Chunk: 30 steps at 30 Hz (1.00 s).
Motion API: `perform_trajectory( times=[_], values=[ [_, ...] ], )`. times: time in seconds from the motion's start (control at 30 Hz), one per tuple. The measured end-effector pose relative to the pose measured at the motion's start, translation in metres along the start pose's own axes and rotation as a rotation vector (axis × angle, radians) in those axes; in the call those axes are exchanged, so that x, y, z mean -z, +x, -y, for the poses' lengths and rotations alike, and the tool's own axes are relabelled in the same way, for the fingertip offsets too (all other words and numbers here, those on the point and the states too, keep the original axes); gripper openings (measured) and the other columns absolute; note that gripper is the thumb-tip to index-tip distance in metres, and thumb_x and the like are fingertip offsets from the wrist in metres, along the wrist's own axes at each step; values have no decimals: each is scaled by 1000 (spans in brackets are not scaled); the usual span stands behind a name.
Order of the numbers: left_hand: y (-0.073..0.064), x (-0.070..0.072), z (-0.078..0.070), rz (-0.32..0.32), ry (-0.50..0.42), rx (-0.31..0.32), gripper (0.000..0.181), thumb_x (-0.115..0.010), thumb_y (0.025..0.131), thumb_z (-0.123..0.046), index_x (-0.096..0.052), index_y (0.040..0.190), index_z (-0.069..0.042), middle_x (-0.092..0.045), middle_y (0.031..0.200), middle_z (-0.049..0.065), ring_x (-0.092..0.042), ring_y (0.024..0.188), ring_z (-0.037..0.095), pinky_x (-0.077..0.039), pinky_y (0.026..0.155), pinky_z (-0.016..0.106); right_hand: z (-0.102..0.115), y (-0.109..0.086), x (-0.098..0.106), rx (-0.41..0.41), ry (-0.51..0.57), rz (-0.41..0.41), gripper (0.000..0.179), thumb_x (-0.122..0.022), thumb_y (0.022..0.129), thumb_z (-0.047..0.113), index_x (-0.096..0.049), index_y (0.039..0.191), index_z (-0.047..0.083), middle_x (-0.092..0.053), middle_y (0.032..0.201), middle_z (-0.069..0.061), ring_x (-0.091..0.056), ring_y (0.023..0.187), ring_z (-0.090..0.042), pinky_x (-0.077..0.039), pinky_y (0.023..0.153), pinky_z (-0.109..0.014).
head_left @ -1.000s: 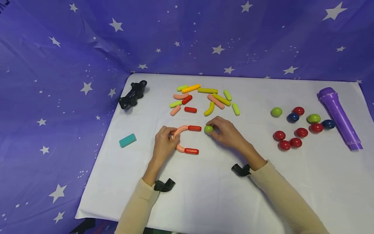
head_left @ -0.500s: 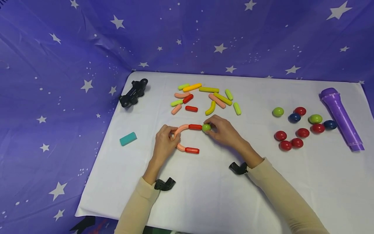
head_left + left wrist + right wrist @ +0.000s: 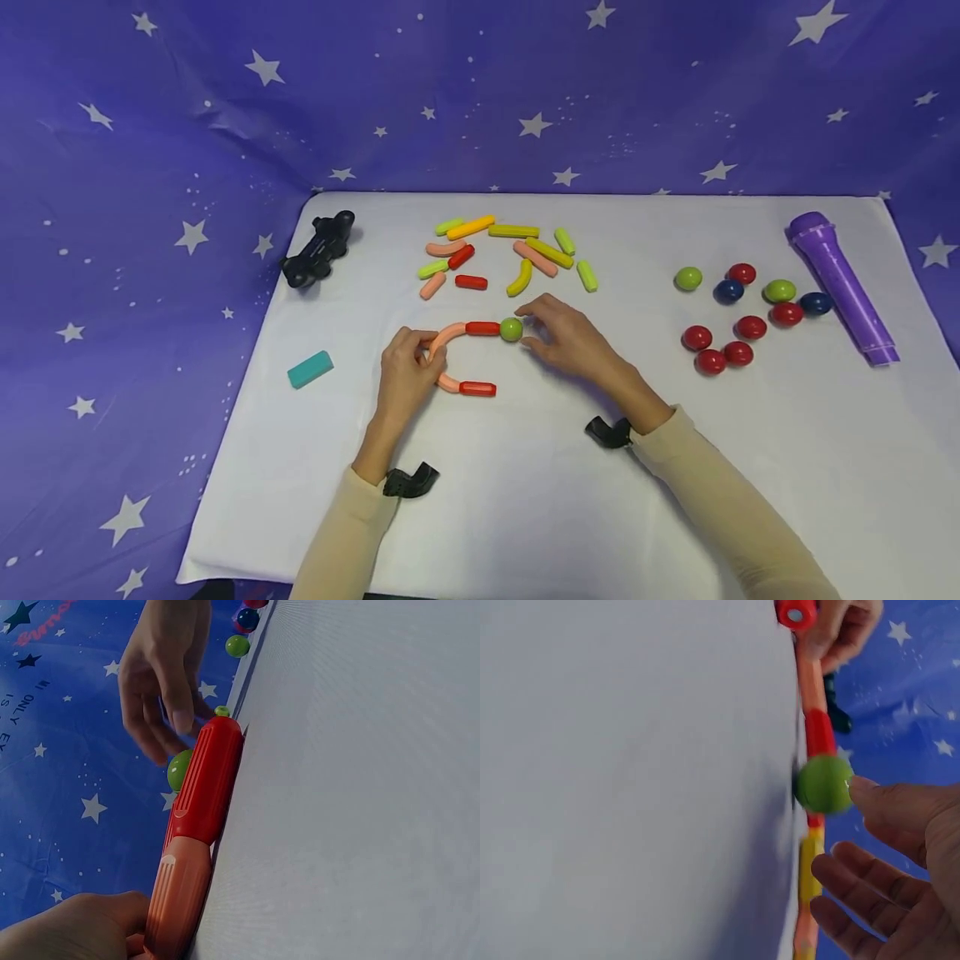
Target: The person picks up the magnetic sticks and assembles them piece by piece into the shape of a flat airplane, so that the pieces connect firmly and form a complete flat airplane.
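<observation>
My left hand [image 3: 405, 371] pinches the curved salmon toy sticks [image 3: 447, 335] at the bend of a C-shaped chain. A red stick extends from each end: the far red stick [image 3: 482, 329] and the near red stick [image 3: 477, 389], both pointing right. A green ball [image 3: 512, 329] sits at the tip of the far red stick. Just right of the ball, my right hand [image 3: 567, 335] holds nothing, thumb and fingers spread apart. In the right wrist view the thumb tip overlaps the edge of the green ball [image 3: 825, 784].
Several loose sticks, including a yellow stick [image 3: 513, 231], lie behind the hands. Red, blue and green balls such as a red ball [image 3: 697, 337] are at right, beside a purple tube [image 3: 843, 287]. A teal block [image 3: 311, 369] and black object [image 3: 318, 248] lie left.
My right hand has brought the green ball left to the far red stick's tip, let go of it and opened. The left hand keeps its hold on the salmon bend.
</observation>
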<state>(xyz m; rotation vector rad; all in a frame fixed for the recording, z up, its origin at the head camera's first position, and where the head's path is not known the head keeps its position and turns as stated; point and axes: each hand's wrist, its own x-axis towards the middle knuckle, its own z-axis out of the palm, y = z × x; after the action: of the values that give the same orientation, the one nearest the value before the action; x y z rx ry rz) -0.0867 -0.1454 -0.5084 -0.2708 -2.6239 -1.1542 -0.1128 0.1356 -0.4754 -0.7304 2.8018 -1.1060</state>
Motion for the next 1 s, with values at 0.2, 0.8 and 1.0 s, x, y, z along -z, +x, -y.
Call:
perform_trajectory(
  times=[0.2,0.8,1.0],
  values=[
    [-1,1,1,-15,4,-20,19,-74,83,-5,-72,100,1,-57,80,11,-52,61,16,-38,54,16,-19,-38,34,-54,-80,-97,37,-78,82,12,-65,116,8,-64,111,-8,-61,100,-25,-50,89,-45],
    [-1,3,1,-9,-16,-18,20,-73,84,-6,-72,103,1,-59,83,12,-51,58,13,-40,51,17,-77,-130,107,-360,-296,-152,42,-78,80,8,-64,117,-3,-63,106,-26,-55,93,-40,-46,77,-55],
    [1,2,1,-24,-24,-29,21,-73,83,-5,-73,102,2,-61,85,12,-52,57,12,-40,51,17,-68,-121,95,-284,-282,-212,44,-79,78,2,-63,119,-1,-63,104,-21,-57,90,-35,-48,77,-52]
  ],
)
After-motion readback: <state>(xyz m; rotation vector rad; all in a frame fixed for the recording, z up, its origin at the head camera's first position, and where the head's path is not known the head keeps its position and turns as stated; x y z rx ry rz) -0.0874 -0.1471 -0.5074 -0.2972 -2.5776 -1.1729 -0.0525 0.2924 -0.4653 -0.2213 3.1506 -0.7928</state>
